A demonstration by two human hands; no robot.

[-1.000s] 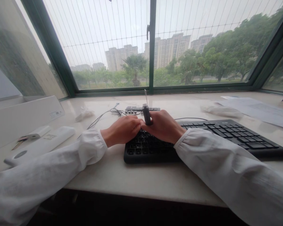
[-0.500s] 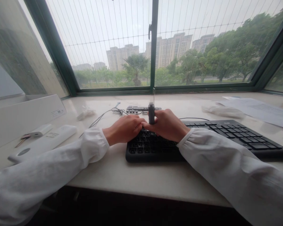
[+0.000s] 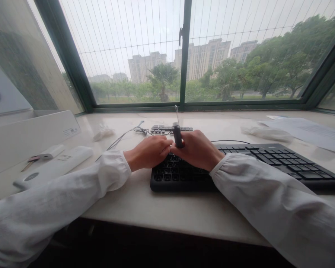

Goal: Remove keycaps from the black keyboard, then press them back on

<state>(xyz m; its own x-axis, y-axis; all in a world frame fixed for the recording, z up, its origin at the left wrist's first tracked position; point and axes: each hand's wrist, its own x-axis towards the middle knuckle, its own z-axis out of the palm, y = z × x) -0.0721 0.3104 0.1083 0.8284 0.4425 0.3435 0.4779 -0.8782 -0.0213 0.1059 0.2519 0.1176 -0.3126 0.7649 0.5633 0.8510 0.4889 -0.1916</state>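
A black keyboard [image 3: 184, 173] lies on the white sill, its left part showing bare key sockets with the keycaps off. In my right hand [image 3: 200, 150], closed over that part, is a small black keycap puller [image 3: 177, 134]. The tool stands nearly upright, leaning slightly left, with its thin wire loop upward; its lower end is hidden by my fingers. My left hand [image 3: 149, 152] is closed at the keyboard's upper left, its fingertips meeting those of my right hand. Whatever the left fingers pinch is hidden.
Loose keycaps [image 3: 167, 129] lie in rows behind my hands, beside a tangled cable [image 3: 139, 130]. At left are a white box [image 3: 44, 126], a white device [image 3: 56, 165] and a key [image 3: 30, 163]. Papers [image 3: 309, 130] and a plastic bag [image 3: 268, 133] lie at right.
The top of the keycap puller has tipped to the left. Both hands stay at about the same place on the keyboard, and the whole view has shifted slightly.
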